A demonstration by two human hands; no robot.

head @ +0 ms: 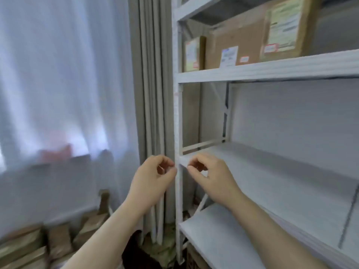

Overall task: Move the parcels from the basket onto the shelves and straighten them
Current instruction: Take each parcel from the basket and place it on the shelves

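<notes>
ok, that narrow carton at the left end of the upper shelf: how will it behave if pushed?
The narrow carton stands tall on a slim base, so a high push probably tips it; push low. It looks like stiff cardboard, so it should slide whole, not buckle. The big carton beside it likely blocks a rightward fall.
</notes>
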